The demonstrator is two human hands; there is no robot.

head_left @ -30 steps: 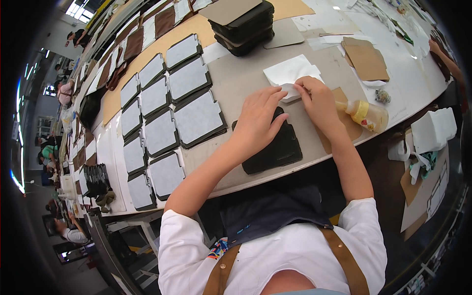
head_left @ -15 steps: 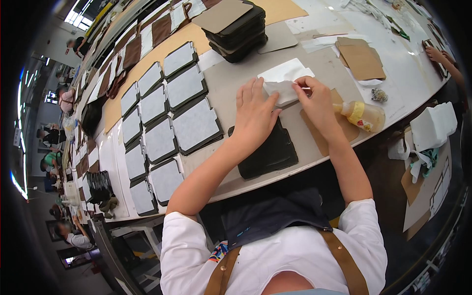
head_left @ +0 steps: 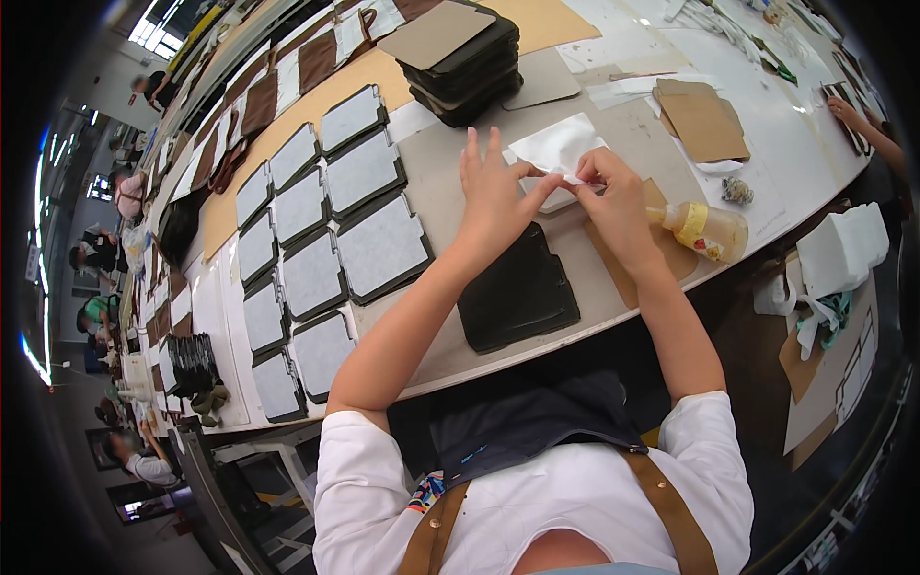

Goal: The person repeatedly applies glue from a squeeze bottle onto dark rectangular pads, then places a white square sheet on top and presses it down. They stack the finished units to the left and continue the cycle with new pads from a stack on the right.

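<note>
A small stack of thin white sheets (head_left: 563,137) lies on the table in front of me. At its near edge, my right hand (head_left: 615,192) pinches the top sheet with thumb and fingers. My left hand (head_left: 498,196) pinches the same edge between thumb and forefinger, its other fingers stretched upward; the exact grip is partly hidden. Nearer to me lies a black flat panel (head_left: 518,292) with a notched edge, apart from both hands. Left of it, several black panels faced with pale sheets (head_left: 378,247) are laid out in overlapping rows.
A tall stack of black panels (head_left: 465,72) with a grey board on top stands at the back. To the right are a yellowish squeeze bottle (head_left: 709,230) lying on its side, brown card pieces (head_left: 702,120) and a small round tangled object (head_left: 737,190). A co-worker's hand (head_left: 845,113) shows far right.
My left hand has lifted off the white sheet, where it lay spread, and brought its thumb and forefinger together beside my right fingertips. The sheet's near edge has been pulled up and bunched slightly.
</note>
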